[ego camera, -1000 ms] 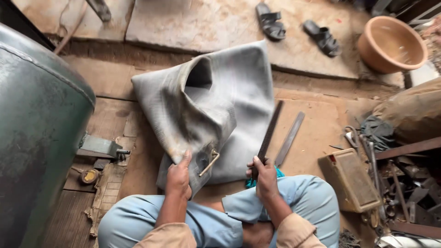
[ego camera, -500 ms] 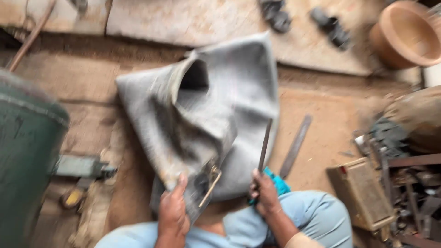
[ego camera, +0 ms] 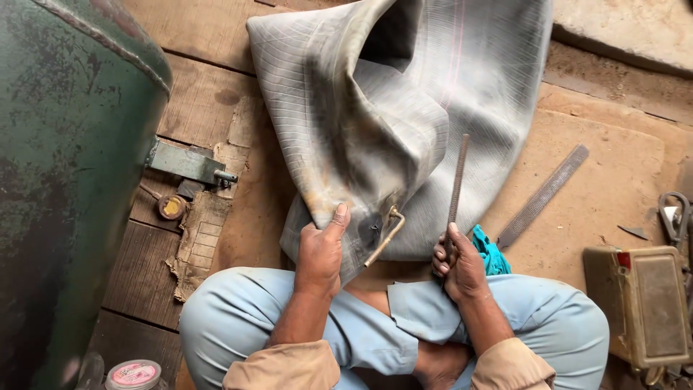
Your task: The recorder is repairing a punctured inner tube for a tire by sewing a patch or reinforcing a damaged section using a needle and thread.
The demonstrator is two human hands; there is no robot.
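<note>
A big grey rubber inner tube (ego camera: 404, 108) lies crumpled on the wooden floor in front of my crossed legs in light blue trousers. My left hand (ego camera: 321, 249) pinches its near edge, thumb on top, just left of a bent brass valve stem (ego camera: 385, 236) that sticks out of a dark patch. My right hand (ego camera: 458, 263) grips the lower end of a long rusty metal file (ego camera: 456, 189), held upright over the tube to the right of the valve. A turquoise cloth (ego camera: 491, 253) shows behind my right hand.
A large green metal tank (ego camera: 65, 166) fills the left side, with a metal bracket (ego camera: 188, 165) at its foot. A second flat file (ego camera: 543, 195) lies on the board at right. A worn boxy case (ego camera: 642, 303) and a metal clip (ego camera: 673, 217) sit far right. A small tin (ego camera: 133, 374) is bottom left.
The view has closed in and dropped toward the tube. My left hand has shifted its hold to the tube's edge beside the valve; my right hand still holds the file upright.
</note>
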